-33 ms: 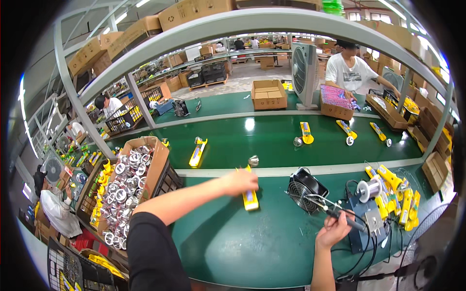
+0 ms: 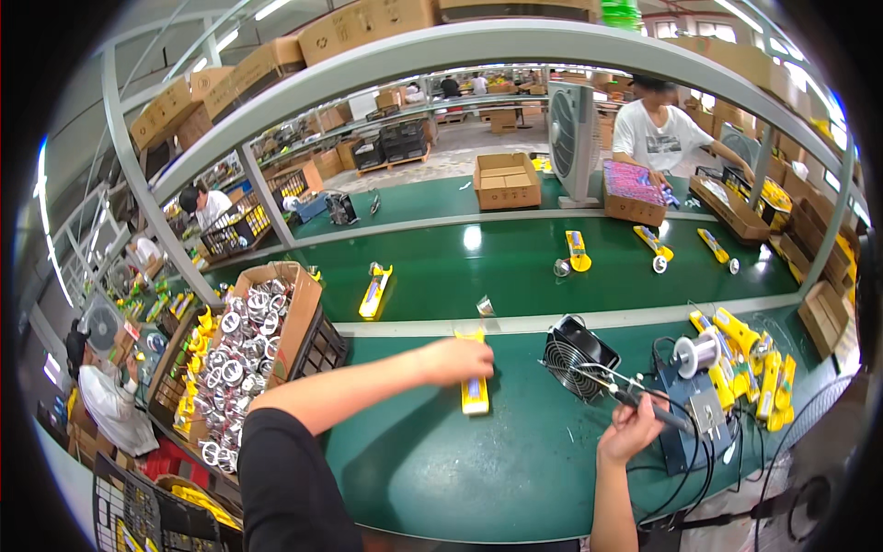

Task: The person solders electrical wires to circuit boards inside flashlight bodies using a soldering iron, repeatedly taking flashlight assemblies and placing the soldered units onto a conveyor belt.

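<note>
My left hand point(image 2: 460, 361) is closed over a yellow flashlight body point(image 2: 475, 397) on the green bench, hiding its middle. Just past the body's far end, at the grey rail, is a small silver reflector cup point(image 2: 485, 306), blurred; whether wires join them I cannot tell. My right hand point(image 2: 631, 429) grips the dark handle of a soldering iron point(image 2: 628, 396), its tip directed up and left. Behind the iron stands a small black fan point(image 2: 578, 359) with a round wire guard. Right of that hand sits a blue soldering station point(image 2: 679, 446), near a spool of solder wire point(image 2: 696, 355).
Several yellow flashlight bodies point(image 2: 777, 391) are heaped at the right. A carton of silver reflector cups point(image 2: 241, 345) stands at the left. More yellow bodies point(image 2: 375, 293) lie on the green belt point(image 2: 441, 267) beyond the rail point(image 2: 543, 325). A co-worker point(image 2: 658, 133) stands across. Black cables point(image 2: 708, 478) hang at right.
My left hand and the yellow flashlight body have come slightly nearer to me. My right hand stays on the soldering iron, almost unmoved.
</note>
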### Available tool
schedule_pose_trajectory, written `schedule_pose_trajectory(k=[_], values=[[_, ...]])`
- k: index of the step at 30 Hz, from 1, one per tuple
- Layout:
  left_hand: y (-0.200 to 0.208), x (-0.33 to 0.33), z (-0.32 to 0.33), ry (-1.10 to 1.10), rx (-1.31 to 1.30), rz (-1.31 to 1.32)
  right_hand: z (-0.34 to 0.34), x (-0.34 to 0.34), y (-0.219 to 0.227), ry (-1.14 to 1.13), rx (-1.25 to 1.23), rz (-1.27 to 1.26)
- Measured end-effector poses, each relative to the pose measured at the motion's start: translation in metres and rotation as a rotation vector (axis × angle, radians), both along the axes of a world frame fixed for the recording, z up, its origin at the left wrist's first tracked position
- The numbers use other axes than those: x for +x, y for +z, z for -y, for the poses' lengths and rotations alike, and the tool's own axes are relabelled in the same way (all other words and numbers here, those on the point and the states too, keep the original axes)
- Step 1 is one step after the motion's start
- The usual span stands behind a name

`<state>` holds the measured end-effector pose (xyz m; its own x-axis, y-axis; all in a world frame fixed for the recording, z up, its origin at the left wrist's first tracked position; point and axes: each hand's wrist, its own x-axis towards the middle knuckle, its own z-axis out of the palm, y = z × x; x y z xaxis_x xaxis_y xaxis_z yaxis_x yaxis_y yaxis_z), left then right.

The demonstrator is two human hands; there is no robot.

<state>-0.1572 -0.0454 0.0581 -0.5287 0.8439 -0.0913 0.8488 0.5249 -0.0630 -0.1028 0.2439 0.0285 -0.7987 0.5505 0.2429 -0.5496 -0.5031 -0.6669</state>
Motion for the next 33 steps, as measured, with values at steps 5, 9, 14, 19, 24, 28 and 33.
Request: schedule_pose_trajectory(k=[5, 9, 14, 19, 24, 28, 33], values=[[0.000, 0.077, -0.030, -0.241, -0.012, -0.106, 0.014, 0.000, -0.005, 0.178, -0.077, 0.022], [0.000, 0.111, -0.034, -0.116, 0.027, -0.201, 0.021, 0.006, -0.008, 0.288, -0.012, 0.017], [-0.023, 0.149, -0.049, 0.940, 0.671, -0.089, 0.026, 0.010, -0.011, 0.328, 0.066, -0.025], [-0.035, 0.151, -0.060, 1.054, 0.606, 0.022, 0.030, 0.010, -0.011, 0.342, 0.110, -0.029], [-0.027, 0.142, -0.055, 1.024, 0.654, 0.152, 0.031, 0.009, -0.006, 0.358, 0.147, -0.061], [-0.025, 0.142, -0.033, 0.709, 0.642, 0.358, 0.029, 0.012, -0.008, 0.408, 0.149, -0.015], [-0.028, 0.153, -0.026, 0.551, 0.750, 0.411, 0.032, 0.011, -0.014, 0.432, 0.196, 0.022]])
